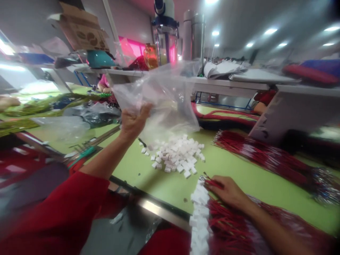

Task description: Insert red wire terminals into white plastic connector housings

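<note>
- Green worktop under bright ceiling lights, with a grey shelf running across behind it (the edges of the view are blurred).
- Left hand, in a red sleeve, is raised above the worktop and clenched on the lower edge of a clear bag.
- From that hand the bag spreads up and to the right; whether anything is inside it cannot be told.
- Just below and to the right of the left hand, a pile of small white blocks lies loose on the worktop. It sits under the bag's hanging corner and is clear of the hand.
- Right hand lies palm down on a bundle of red wires at the near edge, with its fingertips at the wire ends. Whether it pinches any wire cannot be told.
- A row of white plugs runs from those fingertips back toward the person, just left of the right hand.
- Beyond the right hand and well apart from it, a second bundle of red wires lies slantwise.
- Far left of the left hand lie green wires.
- Behind the left hand, a box and an orange bottle stand on the shelf.
- Below the shelf, a co-worker's pink sleeve shows.
</note>
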`<state>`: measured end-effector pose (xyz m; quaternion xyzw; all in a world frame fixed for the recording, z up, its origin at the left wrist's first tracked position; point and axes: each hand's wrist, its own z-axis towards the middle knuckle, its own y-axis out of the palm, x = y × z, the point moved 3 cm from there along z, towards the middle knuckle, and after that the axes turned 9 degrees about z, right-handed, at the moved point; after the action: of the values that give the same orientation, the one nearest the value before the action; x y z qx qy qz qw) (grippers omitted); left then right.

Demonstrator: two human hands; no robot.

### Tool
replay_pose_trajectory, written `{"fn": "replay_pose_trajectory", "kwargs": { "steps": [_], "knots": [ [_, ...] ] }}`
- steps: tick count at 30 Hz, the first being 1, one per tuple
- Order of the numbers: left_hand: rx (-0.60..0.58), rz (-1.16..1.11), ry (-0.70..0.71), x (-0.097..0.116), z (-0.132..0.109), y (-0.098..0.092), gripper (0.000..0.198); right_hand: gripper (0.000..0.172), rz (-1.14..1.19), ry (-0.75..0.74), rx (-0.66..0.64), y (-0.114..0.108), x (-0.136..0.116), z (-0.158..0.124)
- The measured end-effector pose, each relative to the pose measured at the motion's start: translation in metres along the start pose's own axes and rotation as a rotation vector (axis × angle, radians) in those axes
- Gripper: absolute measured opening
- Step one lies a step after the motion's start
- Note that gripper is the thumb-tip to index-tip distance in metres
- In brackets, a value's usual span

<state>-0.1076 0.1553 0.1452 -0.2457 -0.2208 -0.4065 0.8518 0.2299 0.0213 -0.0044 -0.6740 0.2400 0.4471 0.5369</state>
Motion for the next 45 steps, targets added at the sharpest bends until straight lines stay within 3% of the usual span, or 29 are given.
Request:
{"fn": "replay_pose_trajectory", "kwargs": {
  "steps": [3, 9, 12, 16, 20, 24, 29, 34, 39, 41, 45],
  "knots": [
    [-0.059, 0.005, 0.001, -0.001, -0.003, 0.003, 0.038, 0.039, 0.012, 0.001, 0.001, 0.0, 0.001, 0.0],
    [0.073, -0.011, 0.024, 0.005, 0.001, -0.007, 0.029, 0.039, -0.001, 0.001, -0.004, 0.0, 0.003, 0.0],
    [0.025, -0.004, 0.008, 0.008, 0.002, -0.011, 0.028, 0.039, -0.004, -0.009, -0.005, 0.0, 0.002, 0.0],
    [0.061, -0.036, -0.018, 0.005, 0.0, -0.014, 0.025, 0.039, -0.009, -0.023, -0.008, 0.0, 0.001, 0.0],
    [-0.05, 0.021, -0.068, 0.001, -0.002, -0.011, 0.031, 0.041, -0.039, -0.016, 0.001, 0.0, 0.001, 0.0],
    [-0.003, 0.037, -0.071, 0.003, 0.003, -0.017, 0.031, 0.043, -0.04, -0.027, -0.005, 0.0, 0.002, 0.0],
    [-0.051, 0.068, -0.059, 0.001, 0.001, -0.017, 0.032, 0.042, -0.057, -0.033, 0.007, 0.0, 0.002, 0.0],
    [0.019, 0.064, -0.042, 0.005, 0.005, -0.026, 0.022, 0.041, -0.056, -0.03, 0.007, 0.0, 0.002, 0.001],
    [-0.057, 0.075, -0.094, 0.014, 0.006, -0.031, 0.025, 0.04, -0.042, -0.036, 0.011, 0.0, 0.0, 0.0],
    [-0.017, 0.065, -0.107, 0.015, 0.007, -0.038, 0.025, 0.04, -0.043, -0.04, 0.006, 0.0, -0.001, -0.001],
    [0.281, -0.073, -0.174, -0.006, 0.012, -0.075, 0.027, 0.04, -0.046, -0.045, 0.001, -0.001, -0.001, -0.002]
  ]
}}
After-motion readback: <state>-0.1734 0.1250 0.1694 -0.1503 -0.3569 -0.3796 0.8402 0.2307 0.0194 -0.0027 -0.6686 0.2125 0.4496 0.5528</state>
